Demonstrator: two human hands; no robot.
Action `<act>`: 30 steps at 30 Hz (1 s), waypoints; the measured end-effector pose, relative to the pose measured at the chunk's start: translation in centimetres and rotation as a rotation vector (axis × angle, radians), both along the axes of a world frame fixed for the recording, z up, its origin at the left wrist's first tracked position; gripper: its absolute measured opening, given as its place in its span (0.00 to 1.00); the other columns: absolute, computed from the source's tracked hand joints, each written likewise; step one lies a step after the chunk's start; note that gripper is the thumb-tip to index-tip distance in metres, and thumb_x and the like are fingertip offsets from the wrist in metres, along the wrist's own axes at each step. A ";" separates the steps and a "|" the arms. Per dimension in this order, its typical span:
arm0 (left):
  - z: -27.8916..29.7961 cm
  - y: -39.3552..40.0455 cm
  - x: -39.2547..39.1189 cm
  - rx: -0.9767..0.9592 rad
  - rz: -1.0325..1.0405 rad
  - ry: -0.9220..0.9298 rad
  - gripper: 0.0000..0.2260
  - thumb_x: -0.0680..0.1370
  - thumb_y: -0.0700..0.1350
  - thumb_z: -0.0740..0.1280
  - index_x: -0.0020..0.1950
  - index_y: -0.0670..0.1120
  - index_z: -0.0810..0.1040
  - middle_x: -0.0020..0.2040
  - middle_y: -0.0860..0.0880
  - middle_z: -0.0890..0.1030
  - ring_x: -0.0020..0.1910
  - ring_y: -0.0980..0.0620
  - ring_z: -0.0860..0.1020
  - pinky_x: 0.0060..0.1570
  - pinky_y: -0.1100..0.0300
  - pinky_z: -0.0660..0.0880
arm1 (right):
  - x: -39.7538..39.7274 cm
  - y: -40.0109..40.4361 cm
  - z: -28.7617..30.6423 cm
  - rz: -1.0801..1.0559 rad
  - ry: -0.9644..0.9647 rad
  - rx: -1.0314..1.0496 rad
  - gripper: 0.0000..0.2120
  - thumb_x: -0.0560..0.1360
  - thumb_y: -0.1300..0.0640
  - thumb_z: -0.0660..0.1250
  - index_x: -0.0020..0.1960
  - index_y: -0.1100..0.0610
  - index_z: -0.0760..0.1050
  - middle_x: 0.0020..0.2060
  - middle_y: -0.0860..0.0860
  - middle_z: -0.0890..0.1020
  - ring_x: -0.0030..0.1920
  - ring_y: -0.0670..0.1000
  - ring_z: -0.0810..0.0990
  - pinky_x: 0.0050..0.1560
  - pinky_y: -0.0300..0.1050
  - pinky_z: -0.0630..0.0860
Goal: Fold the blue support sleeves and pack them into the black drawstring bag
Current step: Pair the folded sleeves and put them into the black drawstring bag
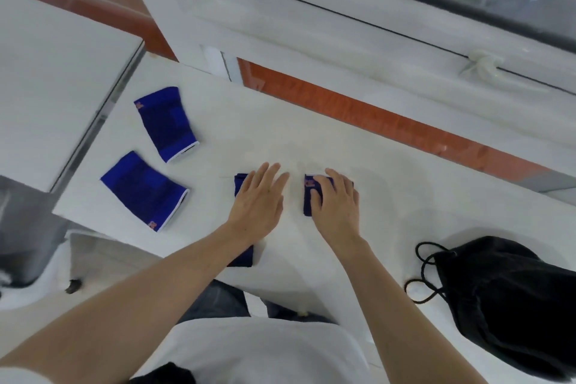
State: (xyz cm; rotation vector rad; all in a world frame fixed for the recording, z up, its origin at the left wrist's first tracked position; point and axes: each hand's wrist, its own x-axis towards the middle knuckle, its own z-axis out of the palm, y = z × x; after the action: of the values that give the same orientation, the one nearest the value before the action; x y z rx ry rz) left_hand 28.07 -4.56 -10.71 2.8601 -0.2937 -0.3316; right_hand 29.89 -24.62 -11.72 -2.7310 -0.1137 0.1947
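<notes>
Head view: right fingers [324,188] pressing flat, spread, on a folded blue sleeve [308,196], long axis running near-to-far. Left fingers [268,176] lying open over another folded piece [240,185]. Lying unfolded far left: two more sleeves [165,121] [143,190]. Sitting near right on the counter [389,171], closer to the right hand [338,209]: black drawstring bag [505,299].

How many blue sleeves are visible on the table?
4: two unfolded sleeves at the far left and near left, one under the left hand, one under the right hand. The bag's inside is hidden.
</notes>
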 end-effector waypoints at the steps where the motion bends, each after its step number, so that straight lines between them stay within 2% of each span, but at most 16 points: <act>1: 0.3 1.3 -0.3 0.007 0.037 -0.005 0.23 0.84 0.47 0.59 0.80 0.47 0.63 0.82 0.44 0.61 0.81 0.41 0.58 0.79 0.44 0.59 | 0.1 1.3 0.3 0.015 -0.018 0.013 0.13 0.82 0.53 0.62 0.65 0.52 0.77 0.72 0.52 0.74 0.71 0.57 0.71 0.68 0.58 0.72; 5: 0.9 7.5 -2.0 0.054 0.152 0.026 0.24 0.84 0.47 0.59 0.80 0.47 0.63 0.82 0.45 0.61 0.81 0.41 0.59 0.79 0.44 0.59 | 0.2 7.2 1.3 0.103 0.005 0.007 0.14 0.83 0.52 0.61 0.66 0.52 0.77 0.70 0.50 0.75 0.70 0.55 0.72 0.67 0.56 0.73; 8: 0.9 13.0 -3.8 0.059 0.243 0.073 0.23 0.84 0.46 0.60 0.80 0.47 0.64 0.81 0.44 0.63 0.80 0.41 0.60 0.78 0.44 0.61 | 0.0 11.8 1.7 0.168 0.035 0.000 0.14 0.83 0.52 0.60 0.66 0.52 0.76 0.68 0.48 0.75 0.68 0.53 0.72 0.67 0.54 0.70; 13: 0.8 22.4 -5.7 0.087 0.359 0.124 0.22 0.83 0.48 0.62 0.76 0.46 0.68 0.74 0.46 0.69 0.71 0.43 0.68 0.70 0.47 0.69 | -0.3 19.5 1.8 0.233 0.076 0.016 0.12 0.83 0.52 0.61 0.64 0.51 0.77 0.63 0.47 0.77 0.64 0.53 0.74 0.64 0.51 0.72; 19: -0.7 29.7 -5.2 0.074 0.321 0.217 0.20 0.85 0.49 0.58 0.77 0.49 0.67 0.75 0.48 0.67 0.72 0.46 0.67 0.71 0.50 0.68 | -0.2 26.9 1.5 0.242 0.108 -0.028 0.14 0.83 0.52 0.60 0.66 0.52 0.77 0.63 0.48 0.78 0.64 0.52 0.75 0.63 0.51 0.76; 23: -1.7 32.6 -4.3 0.080 0.261 0.252 0.19 0.85 0.50 0.57 0.76 0.50 0.67 0.73 0.49 0.68 0.69 0.46 0.68 0.68 0.51 0.70 | 0.9 30.7 1.1 0.240 0.146 -0.070 0.15 0.83 0.53 0.60 0.68 0.51 0.76 0.66 0.48 0.77 0.66 0.52 0.74 0.61 0.50 0.75; 25: -2.3 33.7 -4.0 0.111 0.198 0.287 0.20 0.85 0.50 0.57 0.77 0.50 0.65 0.77 0.48 0.64 0.73 0.45 0.65 0.71 0.50 0.67 | 1.6 32.3 0.5 0.261 0.171 -0.079 0.16 0.83 0.55 0.60 0.70 0.52 0.74 0.72 0.48 0.73 0.70 0.53 0.72 0.64 0.51 0.73; 27: -3.1 34.6 -3.7 0.153 0.117 0.338 0.22 0.85 0.50 0.57 0.80 0.50 0.62 0.83 0.47 0.54 0.80 0.43 0.56 0.77 0.47 0.61 | 2.5 33.6 -0.1 0.288 0.195 -0.088 0.19 0.84 0.55 0.60 0.74 0.53 0.71 0.79 0.48 0.66 0.77 0.52 0.65 0.69 0.51 0.71; 30: -4.0 36.0 -3.3 0.171 0.059 0.389 0.23 0.86 0.49 0.56 0.81 0.50 0.59 0.85 0.48 0.48 0.83 0.43 0.48 0.80 0.45 0.54 | 4.3 35.4 -1.0 0.357 0.209 -0.108 0.22 0.85 0.55 0.58 0.78 0.53 0.65 0.83 0.48 0.56 0.82 0.52 0.56 0.75 0.50 0.65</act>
State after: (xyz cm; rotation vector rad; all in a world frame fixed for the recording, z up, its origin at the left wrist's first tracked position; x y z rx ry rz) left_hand 24.78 31.48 -14.74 2.8748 -0.1100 -0.9237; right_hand 34.19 10.79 -12.76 -2.7557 -0.5460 0.5991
